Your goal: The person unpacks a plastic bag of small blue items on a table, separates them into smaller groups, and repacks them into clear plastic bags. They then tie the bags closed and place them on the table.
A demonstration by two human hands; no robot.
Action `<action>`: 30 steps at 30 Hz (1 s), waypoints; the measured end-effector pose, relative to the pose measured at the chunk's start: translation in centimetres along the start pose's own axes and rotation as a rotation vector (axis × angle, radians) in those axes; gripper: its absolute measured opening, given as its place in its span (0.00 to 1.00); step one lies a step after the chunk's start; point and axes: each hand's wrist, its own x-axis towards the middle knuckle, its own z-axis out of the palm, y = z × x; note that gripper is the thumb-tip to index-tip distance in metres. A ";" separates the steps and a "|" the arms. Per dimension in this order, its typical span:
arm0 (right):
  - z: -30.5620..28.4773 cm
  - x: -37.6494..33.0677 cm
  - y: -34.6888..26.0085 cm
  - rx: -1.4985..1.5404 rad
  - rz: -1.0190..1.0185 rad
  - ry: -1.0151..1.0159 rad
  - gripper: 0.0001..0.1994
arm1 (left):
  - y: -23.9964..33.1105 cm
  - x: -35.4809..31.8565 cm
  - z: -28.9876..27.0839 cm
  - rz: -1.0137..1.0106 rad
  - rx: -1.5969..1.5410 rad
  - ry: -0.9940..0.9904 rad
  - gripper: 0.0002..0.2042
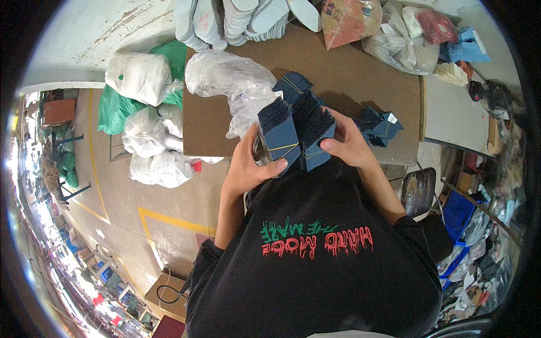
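You're mid-sorting: your left hand (248, 163) is clamped on one banded blue stack (279, 134), your right hand (346, 143) on its neighbour (313, 127), held above the desk (360, 79) edge. Next, I'd judge, separate them cleanly.

Brown tabletop (360, 73) occupies upper centre of frame. A clear plastic bag (228, 76) lies on its left part. Stacked pale shoe insoles (236, 19) sit along the top edge. An orange bag (349, 19) and a clear bag of mixed items (403, 45) lie upper right. White filled sacks (146, 107) rest on green sheeting (115, 110) at left. Yellow floor lines (169, 221) run lower left. Blue crate (457, 214) at right.
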 end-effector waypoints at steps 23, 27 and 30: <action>2.1 -1.0 -1.1 0.185 0.008 0.243 0.29 | -0.8 -0.9 1.7 -0.209 -0.343 -0.018 0.42; 1.1 -0.8 -0.7 0.064 0.069 0.324 0.27 | -2.1 -0.4 0.0 -0.231 -0.390 0.007 0.39; -0.9 -0.7 0.0 0.027 0.136 0.438 0.27 | -4.1 0.2 -2.4 -0.262 -0.375 0.052 0.37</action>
